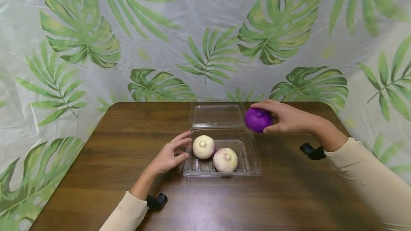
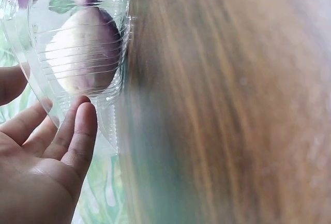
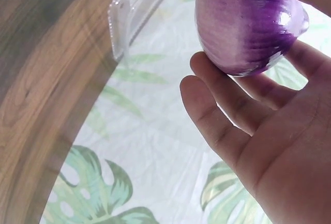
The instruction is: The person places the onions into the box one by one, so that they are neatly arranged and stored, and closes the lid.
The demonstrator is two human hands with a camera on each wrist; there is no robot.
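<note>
A shiny purple onion (image 1: 257, 120) is gripped between the thumb and fingers of my right hand (image 1: 289, 117), held above the right rear part of a clear plastic clamshell box (image 1: 248, 156). Two whitish onions with purple tinges, one on the left (image 1: 203, 147) and one nearer the front (image 1: 226, 160), sit inside the box. At the box's left side, my left hand (image 1: 168, 156) has its fingers loosely bent. In the left wrist view its fingertips (image 2: 85, 118) touch or nearly touch the clear wall. The right wrist view shows the purple onion's paler side.
The box's lid (image 1: 218, 113) lies folded back toward the rear edge of the brown wooden table (image 1: 128, 188). Behind the table hangs a leaf-patterned sheet (image 1: 218, 10). Each wrist carries a black camera mount, the right one (image 1: 312, 151) above the tabletop.
</note>
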